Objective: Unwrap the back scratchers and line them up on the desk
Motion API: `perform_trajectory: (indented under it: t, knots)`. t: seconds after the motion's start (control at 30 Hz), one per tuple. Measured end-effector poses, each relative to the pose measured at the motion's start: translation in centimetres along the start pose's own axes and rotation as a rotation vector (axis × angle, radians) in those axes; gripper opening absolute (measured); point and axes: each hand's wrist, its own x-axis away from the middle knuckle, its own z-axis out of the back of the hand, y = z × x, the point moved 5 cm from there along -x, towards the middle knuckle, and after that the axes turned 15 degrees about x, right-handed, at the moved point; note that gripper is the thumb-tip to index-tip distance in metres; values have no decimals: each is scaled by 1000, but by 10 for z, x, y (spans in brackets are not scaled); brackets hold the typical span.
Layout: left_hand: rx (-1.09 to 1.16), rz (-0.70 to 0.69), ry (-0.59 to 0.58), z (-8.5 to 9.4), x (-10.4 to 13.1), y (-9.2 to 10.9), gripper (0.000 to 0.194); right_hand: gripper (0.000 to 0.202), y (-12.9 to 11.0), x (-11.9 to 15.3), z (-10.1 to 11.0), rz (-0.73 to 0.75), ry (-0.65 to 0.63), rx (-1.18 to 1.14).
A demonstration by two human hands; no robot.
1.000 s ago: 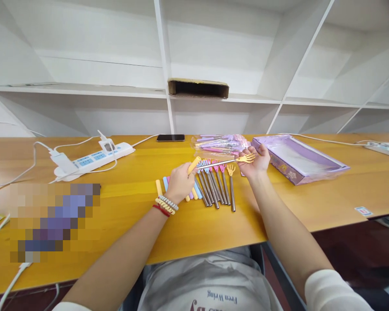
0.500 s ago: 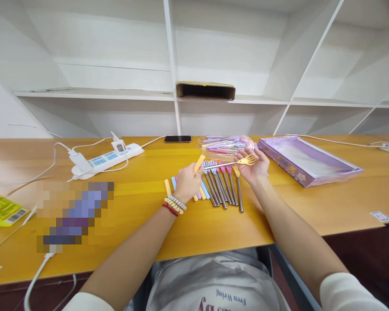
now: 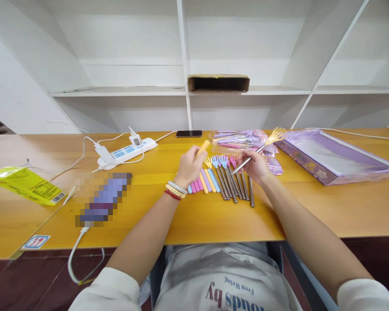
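Observation:
My left hand [image 3: 188, 166] is closed around a yellow plastic handle [image 3: 204, 147], whose end sticks up past the fingers. In my right hand [image 3: 256, 166] is the metal rod of a back scratcher [image 3: 275, 136], its yellow claw pointing up and away to the right. The rod's free lower end is apart from the handle. Below and between my hands lie several metal rods with coloured claw heads [image 3: 224, 161], side by side. A row of loose pink, yellow, blue and purple handles [image 3: 208, 181] lies just left of them.
Behind my right hand is a clear bag of wrapped back scratchers [image 3: 236, 139], with a purple box [image 3: 306, 162] to its right. A black phone [image 3: 188, 134], a white power strip [image 3: 129, 151] with cables, a blurred device [image 3: 105, 198] and a yellow packet [image 3: 35, 185] are leftward.
The rod has come away from the handle in my left hand. My right hand now grips the rod instead of the claw end, and the claw is raised. The view has shifted.

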Motion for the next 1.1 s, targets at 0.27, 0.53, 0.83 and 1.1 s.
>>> perform_trajectory:
  t: [0.27,0.53,0.83,1.1]
  knots:
    - [-302,356,45,86,-23,-36,37,22,5,0,6,22,159,236]
    - [-652,551,-362,65,-5,-35,22,26,10,1,5,108,141,488]
    - [-687,680,-609,36,13,-40,27,27,-2,8,-5,155,92,689]
    - [-601,743,-591,36,13,-52,38,27,3,7,-4,111,112,537]
